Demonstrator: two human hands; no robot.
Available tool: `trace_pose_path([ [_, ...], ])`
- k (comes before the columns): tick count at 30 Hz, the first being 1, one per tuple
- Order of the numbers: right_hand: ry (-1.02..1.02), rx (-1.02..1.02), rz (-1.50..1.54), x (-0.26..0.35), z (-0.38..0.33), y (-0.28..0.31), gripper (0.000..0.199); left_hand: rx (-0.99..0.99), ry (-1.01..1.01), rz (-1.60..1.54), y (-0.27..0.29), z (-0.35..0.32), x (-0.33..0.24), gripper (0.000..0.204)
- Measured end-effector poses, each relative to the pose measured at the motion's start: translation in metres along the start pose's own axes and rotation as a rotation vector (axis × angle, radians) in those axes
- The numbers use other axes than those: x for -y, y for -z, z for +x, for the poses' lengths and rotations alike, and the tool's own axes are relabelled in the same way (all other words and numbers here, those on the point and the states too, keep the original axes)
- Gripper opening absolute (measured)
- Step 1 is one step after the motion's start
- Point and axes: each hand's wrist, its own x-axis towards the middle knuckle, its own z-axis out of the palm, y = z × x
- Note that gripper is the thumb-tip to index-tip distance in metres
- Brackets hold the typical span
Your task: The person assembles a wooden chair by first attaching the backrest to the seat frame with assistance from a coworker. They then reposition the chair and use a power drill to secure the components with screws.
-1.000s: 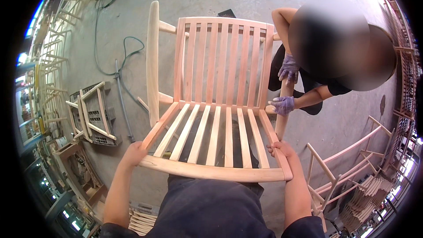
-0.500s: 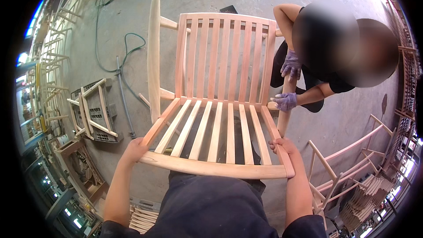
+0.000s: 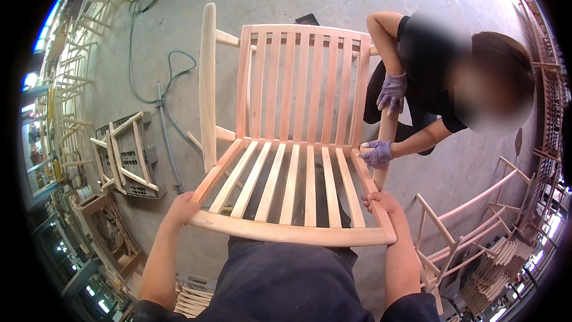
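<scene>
A pale wooden chair frame (image 3: 286, 235) with a slatted seat and slatted back stands in front of me, its front rail close to my body. My left hand (image 3: 186, 207) is closed round the left seat rail near the front corner. Around the right seat rail, also near the front, my right hand (image 3: 384, 203) is wrapped. A person in purple gloves crouches at the chair's right. One gloved hand (image 3: 392, 91) rests on top of the right armrest (image 3: 383, 167); the other gloved hand (image 3: 376, 154) touches where the seat rail and back meet.
On the left, wooden frame parts lie on a grey crate (image 3: 146, 167) beside a metal bar clamp (image 3: 168, 143). A green hose (image 3: 132, 71) curls over the concrete floor. At lower right stand wooden frames (image 3: 471, 226) and a stack of wooden parts (image 3: 491, 271). An open wooden box (image 3: 110, 226) sits lower left.
The person's lower gloved hand has moved left from the armrest toward the seat corner. That person's head has lowered slightly. My hands keep their hold on the seat rails.
</scene>
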Motion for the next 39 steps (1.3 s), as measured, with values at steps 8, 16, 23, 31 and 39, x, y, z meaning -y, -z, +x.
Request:
trace_pose_path([
  [8,-0.064,0.03,0.03,-0.001,0.003,0.01,0.046,-0.036,-0.068,0.055,-0.005,0.001,-0.003,0.034],
  [16,-0.012,0.076,0.086,0.002,-0.001,0.0,0.041,-0.012,-0.057,-0.074,-0.006,0.001,0.0,0.032],
  [23,-0.024,-0.023,0.09,0.001,0.0,-0.001,0.044,0.001,-0.051,-0.156,-0.008,0.006,0.008,0.027],
  [31,-0.03,-0.029,0.077,-0.003,0.006,0.001,0.045,-0.038,-0.121,-0.137,-0.008,0.004,0.016,0.025],
  [39,-0.01,0.009,0.064,-0.003,0.003,0.001,0.04,0.004,0.023,-0.017,-0.003,-0.001,-0.006,0.027],
])
